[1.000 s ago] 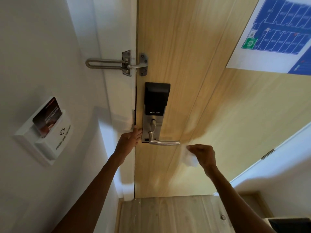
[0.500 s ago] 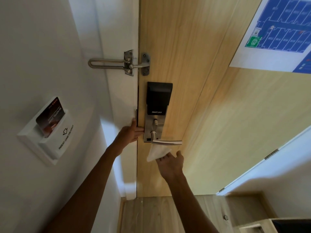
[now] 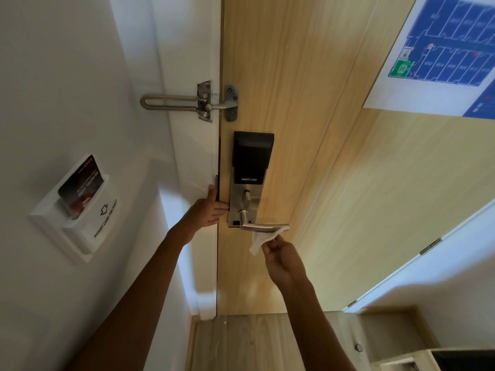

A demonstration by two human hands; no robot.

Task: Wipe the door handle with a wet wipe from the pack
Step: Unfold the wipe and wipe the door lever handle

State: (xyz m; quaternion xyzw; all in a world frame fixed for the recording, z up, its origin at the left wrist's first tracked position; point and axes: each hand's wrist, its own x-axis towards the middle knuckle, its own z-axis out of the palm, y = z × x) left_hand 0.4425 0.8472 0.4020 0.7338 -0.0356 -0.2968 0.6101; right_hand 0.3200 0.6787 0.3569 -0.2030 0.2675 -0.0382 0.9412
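Note:
A silver lever door handle [image 3: 263, 227] sticks out to the right from a smart lock plate [image 3: 245, 199] on the wooden door [image 3: 294, 103]. My right hand [image 3: 284, 259] is just below the lever and pinches a white wet wipe [image 3: 261, 240], whose upper edge touches the underside of the lever near its free end. My left hand [image 3: 207, 210] rests flat against the door's edge beside the lock plate, fingers spread. The wipe pack is not in view.
A metal swing-bar door guard [image 3: 192, 103] sits above the lock. A key-card holder [image 3: 77, 207] with a card is on the white wall at left. A floor plan poster [image 3: 444, 52] hangs on the door at upper right. Wooden floor [image 3: 254, 344] lies below.
My right hand moved left from beside the lever's tip to under the lever, then slid a little right along it with the wipe against its underside. My left hand stayed at the door's edge.

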